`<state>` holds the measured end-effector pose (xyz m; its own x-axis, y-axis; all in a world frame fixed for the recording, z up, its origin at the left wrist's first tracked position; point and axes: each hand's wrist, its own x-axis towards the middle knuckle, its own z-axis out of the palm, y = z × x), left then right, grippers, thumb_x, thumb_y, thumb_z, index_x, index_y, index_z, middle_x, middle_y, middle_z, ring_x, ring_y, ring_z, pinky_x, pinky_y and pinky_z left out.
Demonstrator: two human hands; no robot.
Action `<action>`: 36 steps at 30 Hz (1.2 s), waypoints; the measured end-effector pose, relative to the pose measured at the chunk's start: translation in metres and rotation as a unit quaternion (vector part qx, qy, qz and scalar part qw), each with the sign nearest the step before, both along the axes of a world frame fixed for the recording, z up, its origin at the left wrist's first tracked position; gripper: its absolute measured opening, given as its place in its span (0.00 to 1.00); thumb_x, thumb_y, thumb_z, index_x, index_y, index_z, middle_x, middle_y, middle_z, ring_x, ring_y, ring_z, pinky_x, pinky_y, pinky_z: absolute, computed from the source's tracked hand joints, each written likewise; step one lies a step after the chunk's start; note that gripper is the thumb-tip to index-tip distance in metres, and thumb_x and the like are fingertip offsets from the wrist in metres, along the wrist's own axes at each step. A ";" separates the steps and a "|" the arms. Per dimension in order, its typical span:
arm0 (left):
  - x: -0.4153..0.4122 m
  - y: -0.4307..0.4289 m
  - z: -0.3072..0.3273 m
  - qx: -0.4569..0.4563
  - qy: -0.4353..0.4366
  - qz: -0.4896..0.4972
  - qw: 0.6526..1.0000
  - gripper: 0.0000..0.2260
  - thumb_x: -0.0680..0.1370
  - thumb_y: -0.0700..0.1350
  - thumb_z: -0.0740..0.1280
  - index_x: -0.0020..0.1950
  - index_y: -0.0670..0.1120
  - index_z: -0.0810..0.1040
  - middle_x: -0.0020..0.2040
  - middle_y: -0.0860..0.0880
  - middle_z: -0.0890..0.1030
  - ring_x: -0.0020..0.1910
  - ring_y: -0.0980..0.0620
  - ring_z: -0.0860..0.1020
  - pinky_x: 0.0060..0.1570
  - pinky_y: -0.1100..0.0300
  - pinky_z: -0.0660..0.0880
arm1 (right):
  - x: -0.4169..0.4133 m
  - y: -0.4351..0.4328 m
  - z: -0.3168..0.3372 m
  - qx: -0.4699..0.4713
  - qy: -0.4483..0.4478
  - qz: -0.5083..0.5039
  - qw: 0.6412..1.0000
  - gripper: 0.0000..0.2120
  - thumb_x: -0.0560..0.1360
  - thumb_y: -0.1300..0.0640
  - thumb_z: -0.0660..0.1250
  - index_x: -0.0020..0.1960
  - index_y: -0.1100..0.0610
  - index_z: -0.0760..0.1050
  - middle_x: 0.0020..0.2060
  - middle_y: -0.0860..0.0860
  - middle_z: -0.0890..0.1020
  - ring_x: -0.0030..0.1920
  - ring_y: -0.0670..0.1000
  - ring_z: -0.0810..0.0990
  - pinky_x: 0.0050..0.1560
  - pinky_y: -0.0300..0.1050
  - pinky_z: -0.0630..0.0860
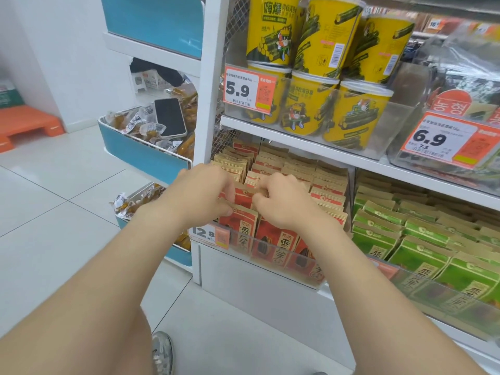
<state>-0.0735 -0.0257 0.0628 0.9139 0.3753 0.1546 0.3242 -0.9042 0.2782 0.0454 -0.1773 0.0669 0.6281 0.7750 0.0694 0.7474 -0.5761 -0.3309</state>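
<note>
1. Two hands reach into a shop shelf. Six yellow tubs (pixel 270 28) show above them, three stacked on three. There is also one phone (pixel 170 117) and three price tags (pixel 247 89).
2. A clear tray (pixel 270 269) holds upright rows of red packets (pixel 276 236), too many to count. The tubs stand in a clear box (pixel 392 125). The phone lies in a blue bin (pixel 140 152), on wrapped snacks (pixel 140 125). Green packets (pixel 422 255) fill the next tray.
3. The left hand (pixel 201 193) has curled fingers (pixel 228 196) pinching a front red packet's top edge.
4. The right hand (pixel 284 204) has curled fingers (pixel 263 189) gripping packet tops just beside the left fingers, almost touching.
</note>
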 end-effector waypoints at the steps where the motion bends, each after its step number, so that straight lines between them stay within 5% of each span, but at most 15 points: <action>1: 0.001 -0.001 0.000 -0.010 -0.011 -0.002 1.000 0.14 0.74 0.51 0.81 0.49 0.58 0.76 0.54 0.56 0.77 0.55 0.49 0.77 0.58 0.45 0.78 | 0.000 0.002 -0.001 -0.028 -0.001 0.000 1.000 0.15 0.79 0.57 0.60 0.34 0.55 0.73 0.32 0.51 0.77 0.42 0.55 0.75 0.60 0.58 0.71; 5: 0.007 -0.008 -0.003 -0.001 0.012 -0.064 0.998 0.27 0.72 0.50 0.81 0.68 0.57 0.74 0.64 0.55 0.76 0.64 0.49 0.73 0.65 0.42 0.74 | -0.001 0.004 0.003 -0.073 0.015 0.021 0.997 0.21 0.84 0.51 0.56 0.34 0.55 0.70 0.33 0.51 0.76 0.44 0.53 0.75 0.62 0.62 0.65; 9: 0.015 -0.009 -0.005 0.025 0.060 -0.079 0.995 0.19 0.79 0.52 0.75 0.69 0.61 0.79 0.59 0.58 0.79 0.68 0.47 0.69 0.70 0.39 0.67 | 0.009 0.001 0.000 0.010 0.035 -0.015 0.999 0.23 0.85 0.50 0.55 0.35 0.57 0.76 0.34 0.52 0.82 0.40 0.54 0.78 0.60 0.59 0.75; 12: 0.018 -0.009 -0.005 0.022 0.063 -0.082 0.994 0.17 0.81 0.53 0.75 0.68 0.64 0.81 0.58 0.60 0.79 0.67 0.48 0.65 0.68 0.40 0.61 | 0.023 0.000 -0.005 0.162 0.014 -0.089 0.983 0.13 0.82 0.57 0.61 0.50 0.53 0.86 0.44 0.51 0.88 0.48 0.56 0.85 0.57 0.58 0.83; 14: 0.018 -0.010 -0.007 0.044 0.073 -0.086 0.993 0.16 0.82 0.54 0.73 0.68 0.67 0.80 0.57 0.59 0.78 0.67 0.47 0.63 0.68 0.40 0.58 | 0.030 0.002 -0.006 0.144 -0.019 -0.095 0.985 0.16 0.81 0.58 0.63 0.65 0.49 0.83 0.57 0.48 0.87 0.63 0.57 0.81 0.69 0.59 0.75; 17: 0.018 -0.013 -0.010 0.067 0.064 -0.086 0.992 0.08 0.83 0.58 0.70 0.62 0.65 0.84 0.53 0.59 0.77 0.65 0.47 0.63 0.70 0.37 0.57 | 0.035 0.009 -0.010 0.039 -0.013 -0.070 0.997 0.19 0.83 0.50 0.66 0.74 0.47 0.78 0.58 0.45 0.85 0.70 0.58 0.76 0.69 0.60 0.64; 21: 0.019 -0.019 -0.012 0.064 0.066 -0.082 0.992 0.08 0.82 0.60 0.71 0.55 0.60 0.87 0.53 0.57 0.79 0.68 0.50 0.63 0.67 0.39 0.56 | 0.039 0.011 -0.011 -0.003 -0.011 -0.050 0.999 0.10 0.80 0.45 0.74 0.60 0.46 0.85 0.54 0.46 0.83 0.65 0.56 0.76 0.64 0.58 0.63; 25: 0.022 -0.025 -0.010 0.130 0.081 -0.063 0.986 0.07 0.81 0.58 0.72 0.55 0.58 0.85 0.49 0.58 0.77 0.63 0.49 0.69 0.65 0.41 0.60 | 0.041 0.008 -0.012 -0.011 -0.001 0.029 1.000 0.07 0.75 0.47 0.80 0.41 0.41 0.83 0.43 0.44 0.83 0.56 0.56 0.78 0.63 0.56 0.76; 29: 0.024 -0.037 -0.010 0.176 0.086 -0.050 0.979 0.03 0.82 0.50 0.72 0.49 0.56 0.80 0.46 0.56 0.77 0.58 0.47 0.73 0.61 0.44 0.62 | 0.036 0.002 -0.016 0.036 -0.038 0.039 0.998 0.05 0.78 0.51 0.76 0.43 0.42 0.86 0.34 0.42 0.80 0.48 0.57 0.77 0.57 0.56 0.79; 32: 0.020 -0.039 -0.016 0.166 0.071 -0.064 0.981 0.02 0.82 0.51 0.69 0.52 0.54 0.81 0.46 0.56 0.80 0.56 0.47 0.76 0.55 0.45 0.59 | 0.035 -0.004 -0.011 0.122 -0.067 -0.005 0.990 0.05 0.80 0.52 0.74 0.53 0.47 0.89 0.44 0.45 0.88 0.52 0.57 0.82 0.64 0.55 0.78; 36: 0.012 -0.037 -0.019 0.115 0.057 -0.080 0.989 0.10 0.81 0.54 0.65 0.60 0.56 0.82 0.51 0.57 0.81 0.59 0.48 0.72 0.54 0.46 0.59 | 0.036 -0.015 0.000 0.234 -0.068 -0.028 0.970 0.09 0.81 0.52 0.72 0.59 0.50 0.87 0.50 0.44 0.88 0.51 0.49 0.83 0.56 0.45 0.77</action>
<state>-0.0616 -0.0625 0.0435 0.9750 0.1921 0.1122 0.1900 -0.9814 0.0292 0.0815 -0.1927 0.0668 0.6284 0.6041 0.4901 0.7746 -0.4280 -0.4656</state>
